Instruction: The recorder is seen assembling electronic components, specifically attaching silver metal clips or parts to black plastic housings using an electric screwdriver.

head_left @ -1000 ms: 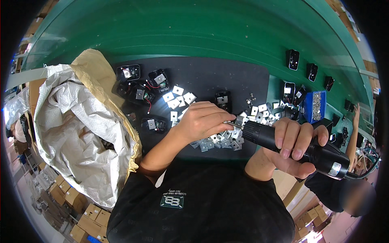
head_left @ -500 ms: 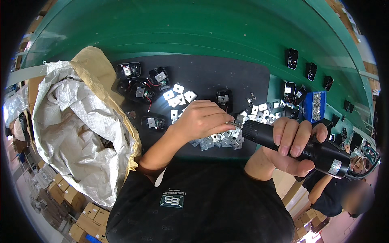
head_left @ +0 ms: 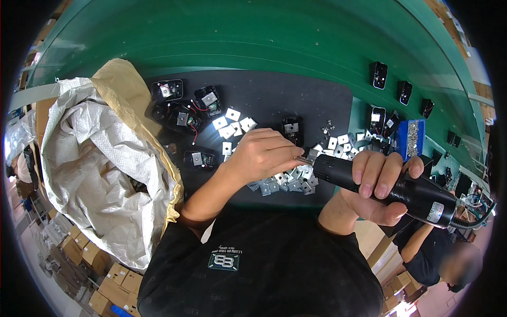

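Note:
A black corded electric screwdriver [head_left: 338, 173] lies across my right hand [head_left: 383, 182], whose fingers wrap round its body. Its bit points left and meets the fingertips of my left hand [head_left: 266, 154]. Those fingertips are pinched together at the bit's tip; whatever small piece they hold is too hidden to name. Beneath and around both hands are loose square metal plates with a center hole [head_left: 274, 186]. Just beyond the left hand sits a black open housing [head_left: 292, 128] with a plate in it.
On the left stands a large white woven sack [head_left: 105, 179] with a tan lining. Several wired black housings [head_left: 182, 119] lie beside it on the dark mat [head_left: 311, 92]. A blue bin [head_left: 412, 138] of small metal parts is at the right. Another person [head_left: 422, 253] is at lower right.
The screwdriver has shifted slightly left, its bit closer to my left fingertips. My left hand has barely moved. The person at lower right has moved a little.

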A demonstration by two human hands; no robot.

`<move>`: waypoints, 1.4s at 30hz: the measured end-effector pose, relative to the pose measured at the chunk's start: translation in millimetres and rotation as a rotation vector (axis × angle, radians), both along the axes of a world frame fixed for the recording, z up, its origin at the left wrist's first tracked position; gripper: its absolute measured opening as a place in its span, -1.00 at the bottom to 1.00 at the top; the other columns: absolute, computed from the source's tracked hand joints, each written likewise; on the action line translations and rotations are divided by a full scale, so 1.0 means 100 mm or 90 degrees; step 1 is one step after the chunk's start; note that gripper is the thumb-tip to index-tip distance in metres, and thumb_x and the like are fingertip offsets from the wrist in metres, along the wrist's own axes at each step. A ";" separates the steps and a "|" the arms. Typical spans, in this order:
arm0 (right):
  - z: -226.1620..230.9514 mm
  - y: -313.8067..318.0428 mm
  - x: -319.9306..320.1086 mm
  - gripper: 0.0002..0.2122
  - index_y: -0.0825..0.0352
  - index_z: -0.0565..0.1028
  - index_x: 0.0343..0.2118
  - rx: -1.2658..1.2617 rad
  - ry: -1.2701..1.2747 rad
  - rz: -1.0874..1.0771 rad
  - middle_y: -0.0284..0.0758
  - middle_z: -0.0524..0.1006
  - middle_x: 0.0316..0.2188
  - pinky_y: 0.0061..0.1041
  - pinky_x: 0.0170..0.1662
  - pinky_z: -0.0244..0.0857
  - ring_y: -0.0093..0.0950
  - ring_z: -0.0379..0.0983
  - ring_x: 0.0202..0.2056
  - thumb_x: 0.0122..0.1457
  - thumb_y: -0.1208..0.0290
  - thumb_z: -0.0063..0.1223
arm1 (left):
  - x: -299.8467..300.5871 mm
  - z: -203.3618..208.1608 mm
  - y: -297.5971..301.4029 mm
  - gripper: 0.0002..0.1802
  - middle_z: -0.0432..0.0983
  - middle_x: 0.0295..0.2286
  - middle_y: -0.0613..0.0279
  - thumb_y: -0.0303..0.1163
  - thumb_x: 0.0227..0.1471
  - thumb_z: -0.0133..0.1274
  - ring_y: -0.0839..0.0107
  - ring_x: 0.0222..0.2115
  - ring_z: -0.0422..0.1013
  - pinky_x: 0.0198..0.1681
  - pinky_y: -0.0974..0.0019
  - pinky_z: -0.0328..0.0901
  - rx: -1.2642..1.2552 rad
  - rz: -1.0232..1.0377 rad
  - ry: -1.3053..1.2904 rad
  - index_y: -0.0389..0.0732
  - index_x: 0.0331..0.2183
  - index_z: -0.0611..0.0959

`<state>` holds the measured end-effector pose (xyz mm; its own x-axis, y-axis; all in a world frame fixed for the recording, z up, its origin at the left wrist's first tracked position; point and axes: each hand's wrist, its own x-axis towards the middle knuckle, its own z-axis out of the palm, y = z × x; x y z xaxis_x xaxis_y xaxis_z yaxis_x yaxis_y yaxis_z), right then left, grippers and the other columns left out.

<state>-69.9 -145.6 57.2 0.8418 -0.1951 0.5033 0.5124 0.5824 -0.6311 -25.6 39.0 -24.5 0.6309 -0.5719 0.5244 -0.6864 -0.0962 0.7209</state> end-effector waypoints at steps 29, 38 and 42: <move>-0.44 0.18 0.23 -0.62 0.22 0.28 -0.10 -0.113 0.086 -0.185 -0.40 0.35 -0.54 -0.45 -0.38 0.24 -0.53 0.30 -0.56 0.06 0.29 0.15 | 0.04 -0.13 0.00 -0.14 0.37 -0.09 0.07 -0.30 -0.39 0.35 0.09 -0.10 0.32 -0.06 0.12 0.22 0.192 0.085 0.090 -0.25 0.03 0.39; -0.44 0.20 0.26 -0.66 0.24 0.27 -0.15 -0.107 0.090 -0.196 -0.38 0.36 -0.55 -0.47 -0.43 0.24 -0.52 0.30 -0.59 0.05 0.35 0.13 | 0.09 -0.12 -0.01 -0.21 0.43 -0.17 0.13 -0.27 -0.42 0.35 0.13 -0.19 0.37 -0.14 0.15 0.27 0.165 0.095 0.084 -0.22 -0.03 0.49; -0.46 0.22 0.27 -0.62 0.27 0.24 -0.25 -0.101 0.058 -0.151 -0.32 0.40 -0.60 -0.40 -0.45 0.33 -0.47 0.35 -0.61 -0.07 0.59 0.22 | 0.12 -0.12 -0.06 -0.23 0.45 -0.22 0.15 -0.27 -0.44 0.34 0.15 -0.21 0.39 -0.16 0.16 0.29 0.168 0.089 0.074 -0.23 -0.06 0.52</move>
<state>-42.5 -123.6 11.3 0.8253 -0.3162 0.4678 0.5593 0.3443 -0.7541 -13.9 32.9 -36.3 0.7601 -0.5822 0.2888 -0.5673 -0.3776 0.7318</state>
